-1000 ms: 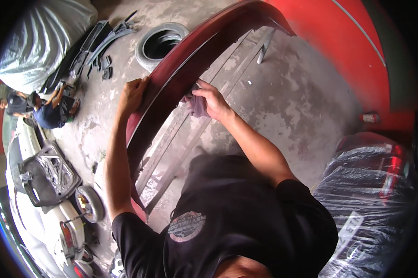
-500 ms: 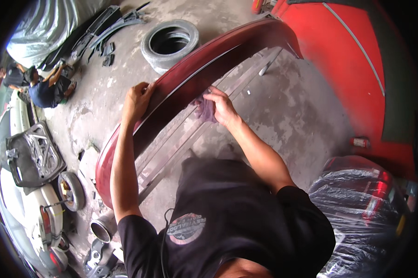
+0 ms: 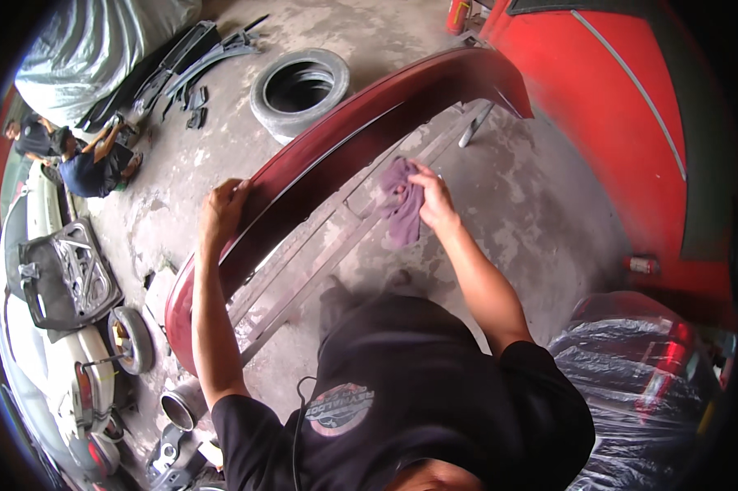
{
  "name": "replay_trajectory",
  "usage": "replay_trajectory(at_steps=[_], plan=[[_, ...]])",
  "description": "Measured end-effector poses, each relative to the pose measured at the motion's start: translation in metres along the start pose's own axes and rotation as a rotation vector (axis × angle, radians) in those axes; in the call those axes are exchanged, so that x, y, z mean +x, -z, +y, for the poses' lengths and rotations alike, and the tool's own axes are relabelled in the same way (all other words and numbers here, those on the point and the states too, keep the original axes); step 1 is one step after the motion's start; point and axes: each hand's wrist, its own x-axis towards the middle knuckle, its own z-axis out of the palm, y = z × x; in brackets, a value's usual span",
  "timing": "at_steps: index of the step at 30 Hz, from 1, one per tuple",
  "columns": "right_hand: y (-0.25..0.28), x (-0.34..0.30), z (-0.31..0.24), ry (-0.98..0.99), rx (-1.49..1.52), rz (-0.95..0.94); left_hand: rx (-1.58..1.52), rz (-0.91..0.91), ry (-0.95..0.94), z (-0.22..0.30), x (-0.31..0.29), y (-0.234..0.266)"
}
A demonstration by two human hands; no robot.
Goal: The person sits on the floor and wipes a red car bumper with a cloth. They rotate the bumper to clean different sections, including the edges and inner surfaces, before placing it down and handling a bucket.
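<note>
A long, curved dark red car bumper [image 3: 369, 106] lies slantwise across the middle, from the lower left to the upper right. My left hand [image 3: 222, 214] is closed over its far edge, left of the middle, with the fingers partly hidden. Between thumb and fingers of my right hand [image 3: 434, 199] hangs a crumpled purple cloth [image 3: 401, 206]. Cloth and right hand are apart from the bumper, on its near side. Under the bumper runs a stand with long narrow rails [image 3: 324, 260].
Stacked tyres [image 3: 281, 129] stand just beyond the bumper. A red car panel [image 3: 590, 106] is at the right, above a plastic-covered object [image 3: 631, 368]. On the left are a light-coloured car [image 3: 46, 352], a loose wheel [image 3: 140, 340] and a metal pipe [image 3: 179, 409]. Two people [image 3: 91, 168] crouch at the far left.
My right hand has drawn away from the bumper's underside, to the right and nearer, bringing the cloth along. The left hand sits slightly farther left and lower, still on the bumper's edge.
</note>
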Motion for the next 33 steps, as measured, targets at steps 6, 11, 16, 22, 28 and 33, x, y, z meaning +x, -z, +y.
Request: replay_trajectory(at_steps=[6, 11, 16, 22, 28, 33], plan=[[0.059, 0.069, -0.067, -0.024, 0.031, 0.099, -0.018, 0.120, 0.135, -0.024, -0.016, -0.014], [0.117, 0.081, -0.111, 0.034, -0.166, 0.257, -0.096, 0.434, -0.235, 0.049, -0.005, -0.007], [0.070, 0.061, -0.168, 0.737, -0.646, 0.382, -1.230, -0.161, -0.222, 0.112, -0.083, -0.047], [-0.038, 0.056, -0.190, 0.910, -1.219, -0.082, -1.069, -0.588, 0.054, 0.045, -0.119, -0.089], [-0.100, 0.069, -0.097, 1.002, -1.866, -0.463, -1.747, 0.002, 0.588, -0.006, -0.159, -0.156], [-0.171, 0.048, -0.030, 1.077, -1.841, -0.867, -1.966, 0.373, 0.609, 0.005, -0.129, -0.150]])
